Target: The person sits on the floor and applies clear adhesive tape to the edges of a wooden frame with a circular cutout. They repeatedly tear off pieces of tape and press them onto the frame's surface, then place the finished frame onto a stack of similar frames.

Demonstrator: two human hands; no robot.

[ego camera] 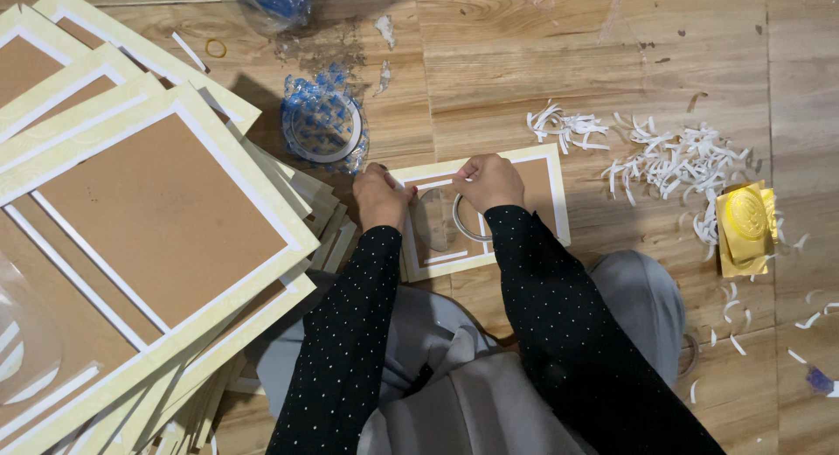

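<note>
Two hands work over a small frame [549, 193] that lies face down on the wooden floor [524, 62], just ahead of the person's knees. A clear plastic bag [325, 123] with blue print lies beyond the left hand and holds a pale tape roll; another bluish bag [278, 0] lies at the top edge, its contents unclear. The small frame is rectangular, with a cream border, a white inner strip and a brown backing board. A roll of tape [458, 221] rests on that backing, under the right wrist. The left hand [381, 197] presses down on the frame's left edge, fingers curled together against it. The right hand [488, 180] sits at the upper middle of the frame, fingertips pinched together; what they pinch is too small to tell. Both forearms, in dark dotted sleeves, reach forward. A stack of larger frames [157, 219] lies to the left, white paper strips [673, 162] and gold foil pieces [745, 223] to the right.
</note>
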